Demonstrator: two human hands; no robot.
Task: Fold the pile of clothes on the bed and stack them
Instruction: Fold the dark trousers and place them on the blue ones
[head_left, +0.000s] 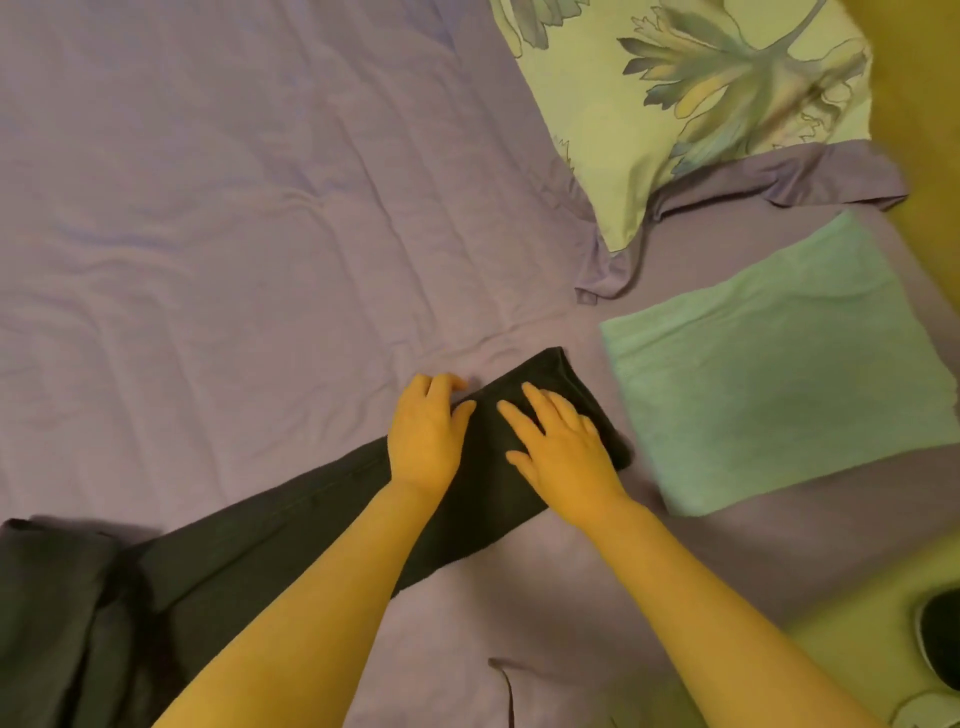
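A dark garment (270, 540) lies stretched across the purple bed sheet (234, 208) from the lower left to the middle. Its far end (550, 374) is folded over. My left hand (426, 431) rests on the garment's upper edge, its fingertips curled at the fabric's border. My right hand (561, 447) lies flat on the folded end with fingers spread. A folded light green cloth (779, 374) lies to the right of the garment, apart from it.
A floral yellow-green pillow (675, 93) sits at the top right. More dark fabric (52, 597) is bunched at the lower left. The bed's edge runs along the right, with yellowish floor and a dark shoe (940, 639) at the bottom right.
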